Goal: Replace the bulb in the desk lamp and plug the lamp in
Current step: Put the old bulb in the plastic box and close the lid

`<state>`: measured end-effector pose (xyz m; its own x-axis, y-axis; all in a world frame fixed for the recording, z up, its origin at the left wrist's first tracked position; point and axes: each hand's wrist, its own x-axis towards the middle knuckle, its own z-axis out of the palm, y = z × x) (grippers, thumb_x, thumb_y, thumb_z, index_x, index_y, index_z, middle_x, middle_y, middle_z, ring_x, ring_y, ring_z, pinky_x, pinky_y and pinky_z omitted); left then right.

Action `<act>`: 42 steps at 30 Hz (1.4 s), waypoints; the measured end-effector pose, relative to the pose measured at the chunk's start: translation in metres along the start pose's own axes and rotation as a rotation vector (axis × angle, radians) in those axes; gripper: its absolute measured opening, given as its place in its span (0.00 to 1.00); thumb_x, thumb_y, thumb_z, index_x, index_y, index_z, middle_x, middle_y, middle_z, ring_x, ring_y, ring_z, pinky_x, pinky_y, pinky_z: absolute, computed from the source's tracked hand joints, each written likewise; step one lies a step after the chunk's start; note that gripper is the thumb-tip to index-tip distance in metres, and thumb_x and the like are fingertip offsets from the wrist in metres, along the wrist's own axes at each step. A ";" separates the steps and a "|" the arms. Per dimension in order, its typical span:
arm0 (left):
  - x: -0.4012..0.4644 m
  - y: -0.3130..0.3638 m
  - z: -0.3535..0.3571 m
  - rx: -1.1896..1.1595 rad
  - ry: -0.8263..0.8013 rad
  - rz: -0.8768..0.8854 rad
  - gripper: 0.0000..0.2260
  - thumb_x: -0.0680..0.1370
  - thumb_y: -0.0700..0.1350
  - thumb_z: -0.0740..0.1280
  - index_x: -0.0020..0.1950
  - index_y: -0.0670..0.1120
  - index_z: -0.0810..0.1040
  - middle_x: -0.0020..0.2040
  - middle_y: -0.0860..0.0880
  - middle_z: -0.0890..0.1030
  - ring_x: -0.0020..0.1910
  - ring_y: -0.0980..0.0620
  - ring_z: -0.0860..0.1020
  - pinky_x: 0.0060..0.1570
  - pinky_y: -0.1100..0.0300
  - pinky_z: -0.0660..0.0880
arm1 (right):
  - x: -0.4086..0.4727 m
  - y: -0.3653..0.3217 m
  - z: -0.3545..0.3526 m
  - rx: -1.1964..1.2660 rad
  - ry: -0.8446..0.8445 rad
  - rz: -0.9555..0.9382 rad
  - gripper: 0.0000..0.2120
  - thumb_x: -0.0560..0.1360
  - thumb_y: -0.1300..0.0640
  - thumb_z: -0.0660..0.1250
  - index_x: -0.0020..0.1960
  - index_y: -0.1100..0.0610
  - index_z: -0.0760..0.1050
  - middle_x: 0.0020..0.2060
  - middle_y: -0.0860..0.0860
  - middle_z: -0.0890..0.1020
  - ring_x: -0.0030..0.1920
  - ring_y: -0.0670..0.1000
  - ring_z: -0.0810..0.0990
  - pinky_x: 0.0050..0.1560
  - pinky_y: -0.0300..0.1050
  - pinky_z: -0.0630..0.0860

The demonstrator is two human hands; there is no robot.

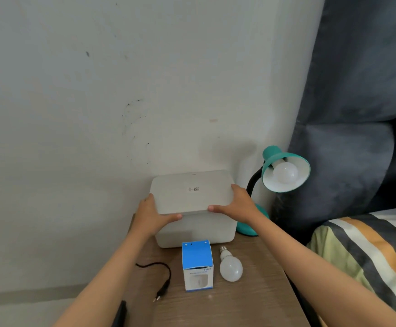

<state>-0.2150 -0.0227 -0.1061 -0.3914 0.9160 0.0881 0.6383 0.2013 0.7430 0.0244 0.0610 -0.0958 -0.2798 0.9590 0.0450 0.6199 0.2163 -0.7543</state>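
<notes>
Lamp, teal with a black bent neck, stands at the back right of the table, beside a dark padded headboard; its shade faces the camera and a white bulb sits in the socket. Its teal base is partly hidden behind the right hand. Both hands hold a grey box that stands against the wall: the left hand grips the left front corner of the lid with the thumb lying along the front edge, and the right hand grips the right side, its fingers curled over the top edge. In front of the box stands a blue and white carton, and just beside it on the right lies a loose bulb, screw end pointing away. Left of the carton lies a black cord with its plug, not connected. A striped bed cover is at the right.
</notes>
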 end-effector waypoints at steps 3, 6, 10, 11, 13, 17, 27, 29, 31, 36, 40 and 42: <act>-0.001 0.000 -0.002 -0.021 0.035 0.018 0.39 0.56 0.62 0.78 0.62 0.50 0.70 0.60 0.47 0.75 0.59 0.48 0.74 0.55 0.53 0.74 | 0.000 -0.001 -0.003 0.010 0.029 -0.036 0.44 0.52 0.29 0.73 0.60 0.51 0.68 0.57 0.51 0.74 0.58 0.51 0.74 0.58 0.50 0.75; -0.003 0.007 -0.006 -0.049 0.045 0.043 0.38 0.60 0.59 0.78 0.65 0.47 0.69 0.61 0.49 0.72 0.61 0.48 0.72 0.57 0.56 0.72 | 0.001 -0.004 -0.006 0.010 0.063 -0.045 0.43 0.53 0.28 0.71 0.60 0.50 0.68 0.57 0.51 0.74 0.59 0.51 0.74 0.57 0.49 0.76; -0.013 0.023 -0.017 -0.031 0.067 0.069 0.39 0.62 0.57 0.78 0.68 0.48 0.64 0.65 0.45 0.69 0.64 0.47 0.69 0.59 0.57 0.67 | -0.009 -0.014 -0.010 -0.045 0.105 -0.117 0.42 0.59 0.29 0.70 0.64 0.52 0.65 0.60 0.53 0.72 0.62 0.53 0.70 0.61 0.52 0.73; -0.019 0.027 -0.022 -0.037 0.082 0.084 0.40 0.62 0.57 0.78 0.68 0.48 0.64 0.65 0.45 0.69 0.65 0.48 0.69 0.59 0.57 0.67 | -0.014 -0.018 -0.014 -0.044 0.115 -0.138 0.41 0.60 0.31 0.71 0.64 0.52 0.64 0.61 0.52 0.71 0.62 0.53 0.70 0.61 0.52 0.72; -0.043 0.037 -0.032 -0.047 0.125 0.108 0.41 0.62 0.58 0.78 0.69 0.49 0.64 0.67 0.46 0.68 0.66 0.48 0.68 0.61 0.57 0.67 | -0.032 -0.025 -0.023 -0.037 0.128 -0.174 0.40 0.62 0.32 0.71 0.65 0.52 0.64 0.60 0.51 0.72 0.63 0.51 0.69 0.62 0.51 0.72; -0.127 0.042 -0.037 -0.013 0.198 0.070 0.50 0.61 0.58 0.78 0.75 0.45 0.56 0.75 0.48 0.60 0.73 0.51 0.60 0.70 0.57 0.59 | -0.112 -0.024 -0.035 -0.052 0.160 -0.266 0.41 0.61 0.30 0.70 0.66 0.49 0.63 0.59 0.44 0.71 0.60 0.45 0.69 0.58 0.44 0.73; -0.314 -0.016 0.019 0.008 -0.021 0.002 0.55 0.58 0.61 0.77 0.77 0.48 0.51 0.77 0.53 0.56 0.75 0.57 0.54 0.72 0.60 0.54 | -0.316 0.074 0.002 -0.169 0.110 -0.060 0.60 0.57 0.20 0.59 0.76 0.58 0.51 0.71 0.50 0.61 0.72 0.48 0.58 0.72 0.45 0.58; -0.332 -0.023 0.030 0.029 -0.053 -0.045 0.55 0.59 0.61 0.77 0.77 0.47 0.51 0.77 0.52 0.55 0.75 0.55 0.54 0.72 0.59 0.54 | -0.336 0.092 0.008 -0.170 0.076 -0.042 0.60 0.57 0.19 0.58 0.76 0.58 0.51 0.69 0.46 0.60 0.70 0.44 0.57 0.71 0.43 0.56; -0.342 -0.028 0.042 0.054 -0.063 -0.044 0.55 0.60 0.61 0.77 0.77 0.45 0.50 0.77 0.49 0.55 0.76 0.52 0.54 0.72 0.60 0.52 | -0.344 0.103 0.011 -0.183 0.055 -0.035 0.59 0.58 0.20 0.58 0.75 0.58 0.52 0.66 0.44 0.61 0.68 0.43 0.57 0.70 0.41 0.56; -0.346 -0.036 0.062 0.139 -0.154 -0.086 0.53 0.62 0.64 0.74 0.75 0.41 0.52 0.76 0.45 0.57 0.76 0.46 0.54 0.75 0.48 0.53 | -0.344 0.122 0.017 -0.218 0.000 -0.038 0.46 0.61 0.27 0.67 0.69 0.54 0.60 0.58 0.45 0.68 0.61 0.48 0.68 0.60 0.40 0.63; -0.338 -0.047 0.071 0.216 -0.213 -0.093 0.50 0.60 0.69 0.70 0.72 0.42 0.56 0.70 0.43 0.63 0.73 0.39 0.55 0.72 0.40 0.57 | -0.322 0.129 0.021 -0.340 0.005 -0.048 0.48 0.60 0.24 0.63 0.69 0.54 0.60 0.61 0.50 0.73 0.63 0.53 0.70 0.64 0.54 0.67; -0.328 -0.042 0.070 0.174 -0.176 -0.086 0.51 0.62 0.65 0.73 0.74 0.43 0.53 0.75 0.41 0.55 0.76 0.41 0.45 0.75 0.44 0.48 | -0.299 0.118 0.023 -0.376 0.065 -0.094 0.47 0.63 0.26 0.62 0.71 0.56 0.60 0.65 0.52 0.71 0.67 0.54 0.68 0.67 0.58 0.66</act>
<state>-0.0672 -0.3070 -0.2128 -0.3375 0.9362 -0.0980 0.7184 0.3235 0.6158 0.1647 -0.2043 -0.2133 -0.3089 0.9387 0.1529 0.8225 0.3444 -0.4527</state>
